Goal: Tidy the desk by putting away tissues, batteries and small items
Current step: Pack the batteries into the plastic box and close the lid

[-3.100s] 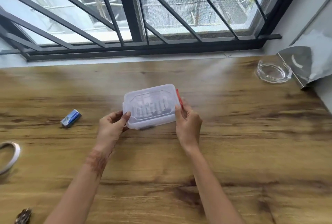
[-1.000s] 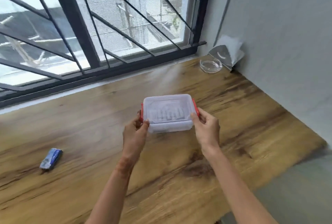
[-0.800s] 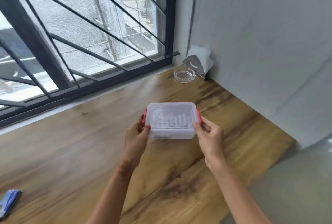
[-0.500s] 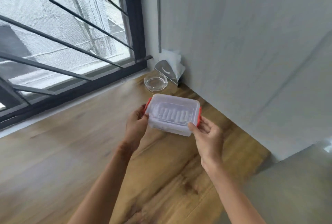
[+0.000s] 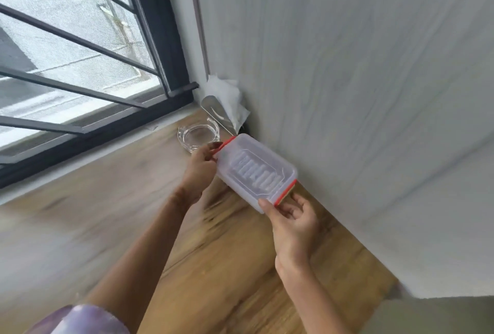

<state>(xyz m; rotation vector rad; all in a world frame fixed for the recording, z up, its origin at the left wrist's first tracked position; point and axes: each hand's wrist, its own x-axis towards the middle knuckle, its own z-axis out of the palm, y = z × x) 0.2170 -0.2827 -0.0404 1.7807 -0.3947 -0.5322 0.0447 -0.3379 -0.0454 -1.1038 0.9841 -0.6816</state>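
Clear box w/ red clips (image 5: 254, 173) held tilted at both short ends, just beside wall (image 5: 347, 93), over desk (image 5: 213, 266) far-right corner. L hand (image 5: 199, 170) curled round far clip end; R hand (image 5: 294, 224) pinching near end, thumb on lid. Glass ashtray (image 5: 196, 134) + tissue holder (image 5: 216, 113) just behind. Box-desk contact: can't tell.

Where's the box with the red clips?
Head view, centre: the box is held between the left hand and right hand, close to the wall on the right, just before the glass dish.
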